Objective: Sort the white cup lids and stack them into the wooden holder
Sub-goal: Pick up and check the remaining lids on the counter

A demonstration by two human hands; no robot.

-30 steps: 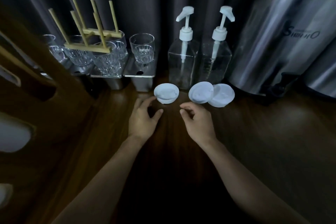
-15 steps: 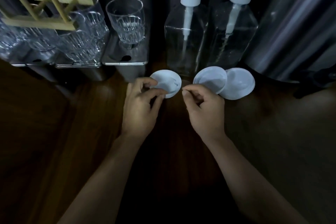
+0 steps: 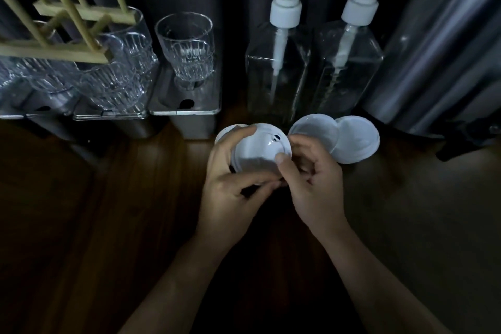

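Dark counter point(image 3: 108, 225): left hand point(image 3: 230, 192) and right hand point(image 3: 314, 187) grip one white lid point(image 3: 257, 152); steel bins point(image 3: 193, 127) bear glasses point(image 3: 187, 46).

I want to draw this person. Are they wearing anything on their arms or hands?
Nothing shows: no sleeves, gloves, rings or watch. The left hand and right hand are bare, and both forearms are bare to the picture's edge.
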